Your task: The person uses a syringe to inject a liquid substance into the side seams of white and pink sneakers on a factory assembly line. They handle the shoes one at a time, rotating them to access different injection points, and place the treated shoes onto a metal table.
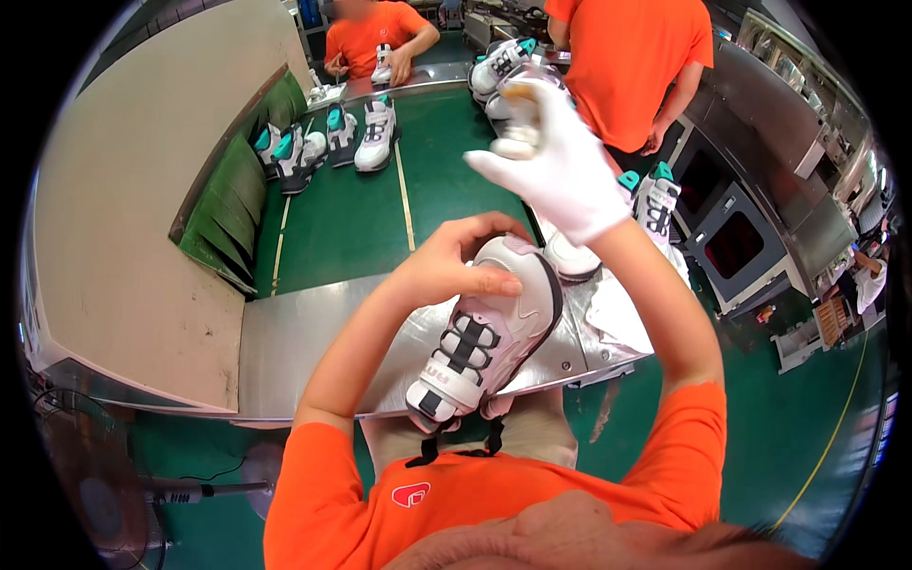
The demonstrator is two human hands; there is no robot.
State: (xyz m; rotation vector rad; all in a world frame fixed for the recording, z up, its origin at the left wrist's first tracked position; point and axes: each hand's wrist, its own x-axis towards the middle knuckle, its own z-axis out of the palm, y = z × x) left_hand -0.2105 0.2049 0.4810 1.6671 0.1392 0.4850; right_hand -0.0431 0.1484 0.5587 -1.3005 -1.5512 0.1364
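My bare left hand point(465, 261) is wrapped round the toe end of a white and pale pink sneaker point(513, 309) with black straps. The sneaker is tilted above the metal edge of the table, its toe pointing away from me and its heel near my body. In a white glove, my right hand point(560, 157) is raised beyond the sneaker, apart from it. Its fingers curl round something blurred with a brownish tip, which I cannot make out. Below the glove, another white sneaker point(570, 258) stands at the table's right side, partly hidden by my wrist.
Several sneakers point(376, 138) with teal linings stand on the green belt point(332, 228), ahead to the left. More sneakers point(499, 66) are piled at far right. A beige housing point(142, 218) walls the left side. Two people in orange shirts point(632, 71) are beyond; one holds a shoe.
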